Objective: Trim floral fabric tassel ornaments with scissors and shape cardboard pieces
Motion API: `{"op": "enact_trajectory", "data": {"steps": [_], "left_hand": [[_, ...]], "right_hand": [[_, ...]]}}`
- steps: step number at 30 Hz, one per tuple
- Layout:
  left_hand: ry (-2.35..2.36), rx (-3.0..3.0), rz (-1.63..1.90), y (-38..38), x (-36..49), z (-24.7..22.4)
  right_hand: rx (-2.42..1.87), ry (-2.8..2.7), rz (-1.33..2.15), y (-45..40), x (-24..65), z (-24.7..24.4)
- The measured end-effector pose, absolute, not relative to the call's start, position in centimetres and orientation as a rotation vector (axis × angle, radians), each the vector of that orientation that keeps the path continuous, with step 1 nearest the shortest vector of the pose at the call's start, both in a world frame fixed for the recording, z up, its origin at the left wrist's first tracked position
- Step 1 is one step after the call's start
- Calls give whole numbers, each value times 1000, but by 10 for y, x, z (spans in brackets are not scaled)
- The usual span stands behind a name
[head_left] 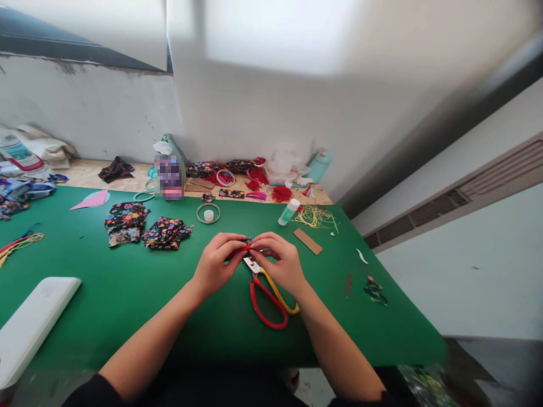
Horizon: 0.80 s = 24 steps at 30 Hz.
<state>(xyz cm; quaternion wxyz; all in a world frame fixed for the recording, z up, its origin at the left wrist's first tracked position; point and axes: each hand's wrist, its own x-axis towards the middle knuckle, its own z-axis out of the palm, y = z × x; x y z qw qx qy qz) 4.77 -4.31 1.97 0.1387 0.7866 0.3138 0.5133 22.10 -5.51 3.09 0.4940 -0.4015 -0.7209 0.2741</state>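
My left hand point(218, 261) and my right hand point(280, 257) meet above the green table, both with fingers pinched. Between their fingertips is a small red piece point(248, 247), with a bit of dark patterned fabric showing just behind it; most of it is hidden by the fingers. Under the hands lies a pair of scissors point(271, 302) with one red and one yellow handle, its blades partly covered. To the left of my left hand rest two piles of black floral fabric pieces, one nearer point(166, 233) and one farther point(126, 220).
A glue stick point(289, 212), yellow thread point(316, 217) and a cardboard strip point(307, 241) lie beyond my right hand. A ring point(208, 213) surrounds a small white cap. At left is a white rectangular device point(36, 325). Fabric scraps and bottles line the wall; green scraps point(375, 291) lie right.
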Motion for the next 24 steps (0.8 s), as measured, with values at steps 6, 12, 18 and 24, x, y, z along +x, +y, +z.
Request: {"op": "enact_trajectory", "data": {"steps": [6, 12, 18, 24], "left_hand": [[880, 2287, 1479, -43, 48, 20], [858, 2343, 1524, -42, 48, 19], [839, 2413, 1556, -41, 47, 17], [822, 2433, 1566, -41, 47, 16]], "right_hand": [[-922, -1796, 619, -54, 223, 30], [-947, -1765, 581, -56, 222, 28], [-921, -1826, 415, -57, 223, 32], [-918, -1839, 394, -56, 223, 32]]}}
